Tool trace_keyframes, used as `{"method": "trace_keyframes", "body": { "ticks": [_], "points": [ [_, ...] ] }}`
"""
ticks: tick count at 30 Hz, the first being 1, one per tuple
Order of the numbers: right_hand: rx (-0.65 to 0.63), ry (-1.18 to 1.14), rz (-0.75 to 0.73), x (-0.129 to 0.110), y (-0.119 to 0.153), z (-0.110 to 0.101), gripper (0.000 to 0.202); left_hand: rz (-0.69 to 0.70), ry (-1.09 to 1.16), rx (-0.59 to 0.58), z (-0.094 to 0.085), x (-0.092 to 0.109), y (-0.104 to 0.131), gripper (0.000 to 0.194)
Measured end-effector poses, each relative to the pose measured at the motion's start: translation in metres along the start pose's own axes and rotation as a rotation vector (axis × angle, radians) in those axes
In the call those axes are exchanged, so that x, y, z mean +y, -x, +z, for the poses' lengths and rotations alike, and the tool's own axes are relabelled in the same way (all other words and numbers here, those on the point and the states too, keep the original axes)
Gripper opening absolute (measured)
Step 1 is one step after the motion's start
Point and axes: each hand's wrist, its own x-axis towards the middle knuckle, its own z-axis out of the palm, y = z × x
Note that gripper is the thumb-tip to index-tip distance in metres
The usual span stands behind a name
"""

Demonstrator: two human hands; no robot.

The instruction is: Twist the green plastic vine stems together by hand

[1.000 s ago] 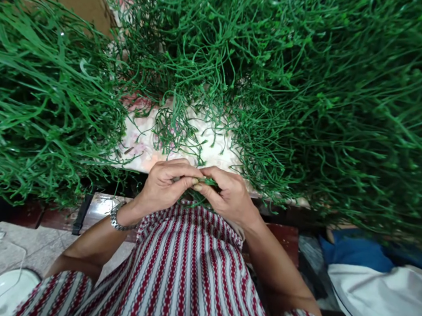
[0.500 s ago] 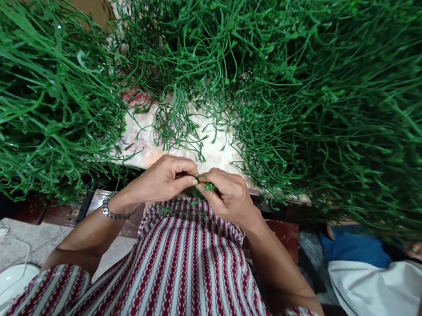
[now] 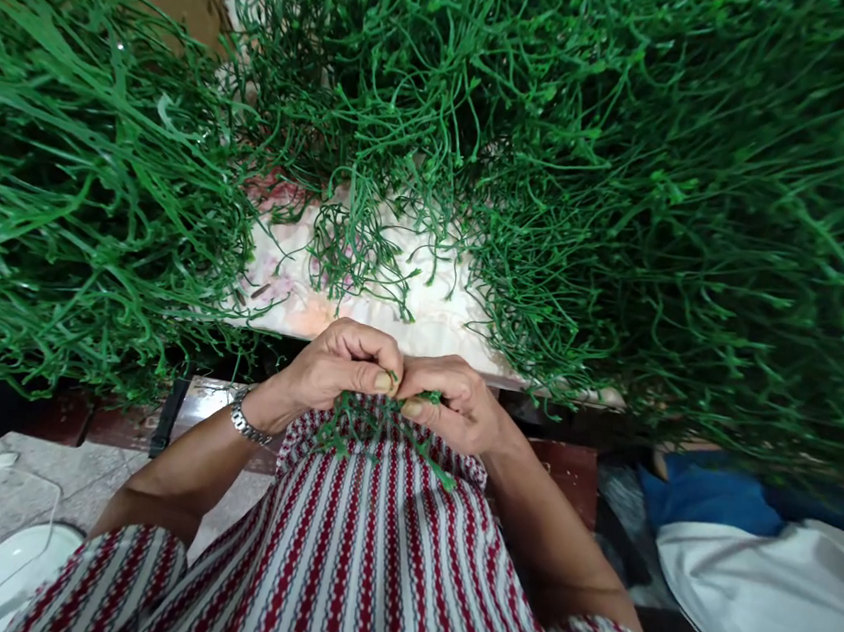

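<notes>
We note a pale, flower-patterned surface (image 3: 431, 339) bearing green stems: one heap (image 3: 94, 201) left, a larger heap (image 3: 595, 173) far and right, a loose clump (image 3: 358, 214) between.

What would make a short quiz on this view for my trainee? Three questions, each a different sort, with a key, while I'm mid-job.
1. Multiple choice: on which side is the metal band worn? A) right; B) left; C) both.
2. True or false: the left hand and right hand are close together, with green stems hanging below them.
3. Fill in: the red-and-white garment has a ______ pattern.

Key:
1. B, left.
2. True.
3. Striped.
</notes>
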Motion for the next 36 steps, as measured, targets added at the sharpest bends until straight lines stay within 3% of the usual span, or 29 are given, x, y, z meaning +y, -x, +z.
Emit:
{"method": "trace_keyframes", "body": {
  "ticks": [3, 6, 11, 15, 18, 23, 25, 27, 28, 30, 32, 36],
  "points": [
    [0.174, 0.042, 0.043, 0.004, 0.001, 0.003, 0.012, 0.074, 0.041, 0.148, 0.0, -0.003, -0.003, 0.027],
    [0.288, 0.171, 0.149, 0.003, 0.001, 0.005, 0.013, 0.225, -0.143, 0.26, -0.003, -0.006, -0.005, 0.022],
    [0.272, 0.124, 0.282, 0.002, 0.0, 0.011, 0.03, 0.424, -0.537, 0.253, -0.003, -0.005, -0.005, 0.016],
    [0.258, 0.134, 0.318, 0.006, -0.001, 0.016, 0.033, 0.511, -0.709, 0.255, 0.003, -0.005, -0.005, 0.013],
    [0.26, 0.198, 0.319, 0.006, -0.003, 0.017, 0.028, 0.485, -0.632, 0.274, 0.007, -0.01, -0.005, 0.013],
    [0.295, 0.268, 0.19, 0.002, -0.001, 0.024, 0.02, 0.411, -0.2, 0.441, 0.005, -0.011, -0.011, 0.017],
    [0.293, 0.363, 0.101, 0.002, 0.002, 0.028, 0.019, 0.461, -0.045, 0.575, 0.001, -0.002, -0.014, 0.017],
    [0.281, 0.449, 0.036, 0.002, 0.006, 0.028, 0.018, 0.598, -0.029, 0.703, -0.003, 0.01, -0.016, 0.02],
    [0.288, 0.482, 0.023, 0.002, 0.007, 0.026, 0.017, 0.609, -0.082, 0.704, -0.004, 0.014, -0.017, 0.019],
    [0.359, 0.557, 0.027, -0.002, 0.009, 0.015, 0.013, 0.467, -0.221, 0.506, -0.004, 0.02, -0.018, 0.019],
    [0.45, 0.661, 0.039, -0.01, 0.011, -0.001, 0.007, 0.381, -0.243, 0.386, -0.003, 0.02, -0.018, 0.019],
    [0.605, 0.698, 0.075, -0.029, 0.014, -0.026, 0.012, 0.334, -0.158, 0.395, -0.002, 0.014, -0.02, 0.021]
  ]
}}
